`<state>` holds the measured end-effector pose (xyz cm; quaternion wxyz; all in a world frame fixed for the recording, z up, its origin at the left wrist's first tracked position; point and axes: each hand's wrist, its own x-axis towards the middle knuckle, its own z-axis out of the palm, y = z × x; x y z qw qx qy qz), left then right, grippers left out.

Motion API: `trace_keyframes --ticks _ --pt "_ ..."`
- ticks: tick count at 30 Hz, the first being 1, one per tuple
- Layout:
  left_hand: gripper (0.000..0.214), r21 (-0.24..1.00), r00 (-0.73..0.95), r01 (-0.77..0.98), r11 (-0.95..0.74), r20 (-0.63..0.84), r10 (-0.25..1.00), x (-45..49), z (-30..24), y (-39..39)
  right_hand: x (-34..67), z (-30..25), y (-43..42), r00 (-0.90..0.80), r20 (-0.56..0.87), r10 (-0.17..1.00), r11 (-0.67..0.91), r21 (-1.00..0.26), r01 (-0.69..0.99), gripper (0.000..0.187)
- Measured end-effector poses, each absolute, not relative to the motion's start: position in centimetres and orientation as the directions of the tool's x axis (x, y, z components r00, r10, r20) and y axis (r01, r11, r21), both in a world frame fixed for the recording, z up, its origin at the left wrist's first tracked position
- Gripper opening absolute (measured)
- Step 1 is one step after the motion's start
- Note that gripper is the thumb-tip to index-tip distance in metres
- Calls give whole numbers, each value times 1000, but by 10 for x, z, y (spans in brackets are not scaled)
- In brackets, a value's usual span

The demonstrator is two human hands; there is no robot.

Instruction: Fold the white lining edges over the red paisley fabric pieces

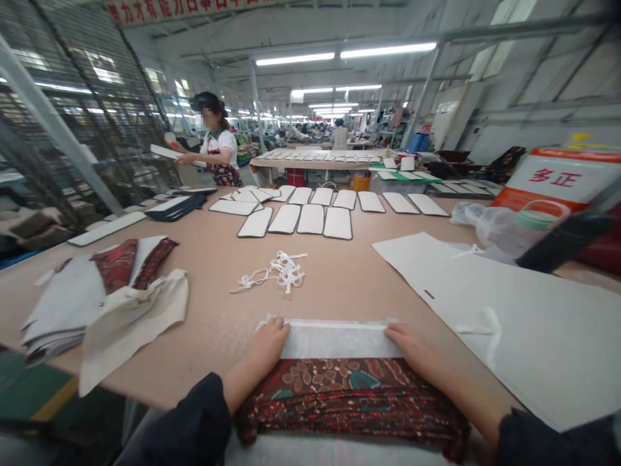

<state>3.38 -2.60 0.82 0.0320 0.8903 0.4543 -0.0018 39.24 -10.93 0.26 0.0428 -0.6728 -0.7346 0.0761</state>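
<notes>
A white, slightly see-through sheet (334, 340) lies at the table's near edge, and its far border runs straight between my hands. My left hand (269, 343) grips its left end with curled fingers. At the opposite end my right hand (410, 343) pinches the sheet's edge. Dark red-brown patterned fabric (349, 382) lies over the sheet's nearer part, bunched in crosswise folds between my forearms. More white material shows below the fabric. Just beyond the sheet is a loose tangle of white tape (286, 270).
White dark-edged panels (310, 219) lie in rows farther back. Folded cloth pieces (68, 304) and a cream cloth (140, 310) are left. A large white board (514, 336), plastic bag (480, 223) and orange-white container (548, 175) are right. A co-worker (218, 142) stands far left holding a panel.
</notes>
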Motion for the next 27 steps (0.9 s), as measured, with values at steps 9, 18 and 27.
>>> trace_keyframes --ticks 9,18,27 --pt "31 100 563 827 -554 -154 812 15 29 -11 433 -13 -95 -69 30 997 75 -347 935 29" --pt "27 112 778 627 -771 -127 615 134 63 2 425 11 -100 126 -10 992 -125 -226 966 16" --pt "32 304 811 554 -775 14 586 260 38 -13 433 23 -102 193 -18 981 -184 -404 896 12"
